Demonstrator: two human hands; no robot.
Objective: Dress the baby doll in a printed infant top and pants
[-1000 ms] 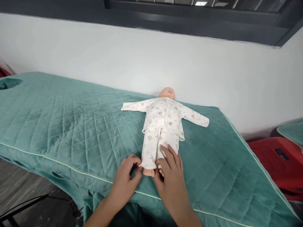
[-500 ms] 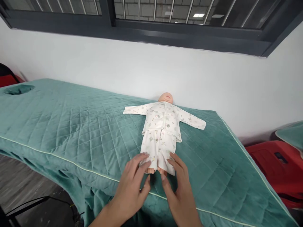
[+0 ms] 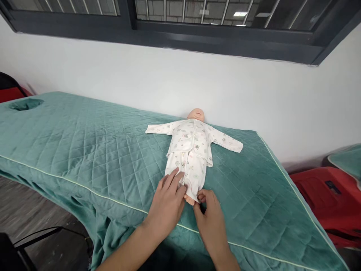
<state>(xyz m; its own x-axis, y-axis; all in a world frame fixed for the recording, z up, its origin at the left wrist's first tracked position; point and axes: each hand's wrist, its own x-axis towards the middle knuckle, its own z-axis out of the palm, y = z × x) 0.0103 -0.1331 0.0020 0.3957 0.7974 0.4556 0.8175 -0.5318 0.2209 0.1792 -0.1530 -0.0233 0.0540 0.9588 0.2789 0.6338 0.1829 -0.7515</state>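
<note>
A baby doll (image 3: 196, 114) lies on its back on a green quilted bed cover (image 3: 118, 158), its head near the wall. It wears a white printed jacket (image 3: 186, 137), sleeves spread out to both sides, and matching trousers (image 3: 194, 171). My left hand (image 3: 168, 201) rests over the trouser leg on the left, its fingers stretched out and the doll's foot on that side hidden. With thumb and fingers my right hand (image 3: 210, 214) pinches the hem of the other leg. Bare toes (image 3: 189, 200) show between my hands.
A white wall (image 3: 113, 75) and a dark window frame (image 3: 197, 39) rise behind the bed. The cover has a face hole (image 3: 26, 104) at far left. Red chairs (image 3: 329, 199) stand at right, and a dark metal leg with a cable (image 3: 39, 239) is at lower left.
Both hands were spread over the two trouser legs. My right hand has closed on its hem, and my left hand has moved further over its leg. The trouser legs have shifted closer together.
</note>
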